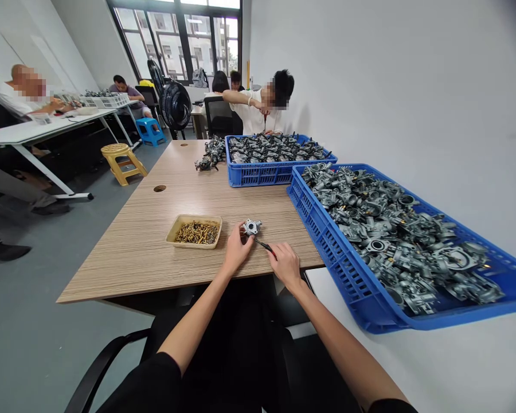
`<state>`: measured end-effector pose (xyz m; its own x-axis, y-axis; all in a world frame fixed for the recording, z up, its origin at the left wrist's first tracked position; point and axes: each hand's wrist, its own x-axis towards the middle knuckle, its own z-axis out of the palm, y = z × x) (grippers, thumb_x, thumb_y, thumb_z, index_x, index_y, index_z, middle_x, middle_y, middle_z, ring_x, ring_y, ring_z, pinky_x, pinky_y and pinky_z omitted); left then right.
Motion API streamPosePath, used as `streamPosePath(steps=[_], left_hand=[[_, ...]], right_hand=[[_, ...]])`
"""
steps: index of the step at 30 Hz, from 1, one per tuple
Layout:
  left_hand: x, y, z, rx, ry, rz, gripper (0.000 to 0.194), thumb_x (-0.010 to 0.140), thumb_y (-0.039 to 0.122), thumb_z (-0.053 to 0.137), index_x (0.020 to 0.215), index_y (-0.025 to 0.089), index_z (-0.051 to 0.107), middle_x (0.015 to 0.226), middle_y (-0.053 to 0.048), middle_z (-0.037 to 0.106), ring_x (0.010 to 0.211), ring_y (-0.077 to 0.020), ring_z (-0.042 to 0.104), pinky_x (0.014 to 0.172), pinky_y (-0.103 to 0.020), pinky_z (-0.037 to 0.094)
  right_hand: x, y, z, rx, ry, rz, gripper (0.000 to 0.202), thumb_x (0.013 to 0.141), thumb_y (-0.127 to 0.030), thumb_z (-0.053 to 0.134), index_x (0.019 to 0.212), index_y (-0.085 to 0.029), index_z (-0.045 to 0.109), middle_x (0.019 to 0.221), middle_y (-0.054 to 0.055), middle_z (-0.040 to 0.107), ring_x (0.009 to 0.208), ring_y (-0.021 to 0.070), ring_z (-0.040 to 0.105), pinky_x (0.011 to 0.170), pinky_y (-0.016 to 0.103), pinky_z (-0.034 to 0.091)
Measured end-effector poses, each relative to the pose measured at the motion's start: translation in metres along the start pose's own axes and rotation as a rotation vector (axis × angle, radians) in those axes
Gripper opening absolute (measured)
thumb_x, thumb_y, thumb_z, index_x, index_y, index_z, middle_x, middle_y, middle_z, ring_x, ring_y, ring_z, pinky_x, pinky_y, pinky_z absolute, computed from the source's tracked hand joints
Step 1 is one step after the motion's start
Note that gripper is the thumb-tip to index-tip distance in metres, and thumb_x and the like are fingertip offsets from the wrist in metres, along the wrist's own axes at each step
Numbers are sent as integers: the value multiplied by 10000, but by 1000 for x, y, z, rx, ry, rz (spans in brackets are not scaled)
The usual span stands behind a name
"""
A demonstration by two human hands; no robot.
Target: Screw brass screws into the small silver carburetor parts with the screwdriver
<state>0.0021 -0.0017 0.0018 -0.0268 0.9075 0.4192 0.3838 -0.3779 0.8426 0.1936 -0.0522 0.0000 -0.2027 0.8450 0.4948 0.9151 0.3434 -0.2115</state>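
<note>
A small silver metal part (251,227) with a round opening is held by my left hand (237,248) just above the wooden table. My right hand (285,262) is closed around the handle of a screwdriver (265,246), whose shaft points left to the lower edge of the metal part. Left of my left hand sits a cream tray (171,236) full of small brass pieces (196,233).
A large blue crate (348,275) of metal parts stands at the right. Behind it is another blue crate (258,175), with loose parts (215,150) beside it. Across the wooden table (129,252), a person (255,112) works. A fan (175,106) and stools stand back left.
</note>
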Motion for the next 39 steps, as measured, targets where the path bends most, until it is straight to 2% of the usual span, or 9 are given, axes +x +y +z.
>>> streamPosePath(steps=[39], left_hand=[[1, -1, 0, -1, 5, 15, 505, 894, 227, 673, 1369, 223, 500, 1240, -125, 674, 1060, -242, 679, 965, -428, 540]], right_hand=[[-2, 1, 1, 19, 19, -12, 254, 1019, -294, 543, 1186, -227, 722, 959, 74, 744, 916, 234, 592, 794, 331, 443]])
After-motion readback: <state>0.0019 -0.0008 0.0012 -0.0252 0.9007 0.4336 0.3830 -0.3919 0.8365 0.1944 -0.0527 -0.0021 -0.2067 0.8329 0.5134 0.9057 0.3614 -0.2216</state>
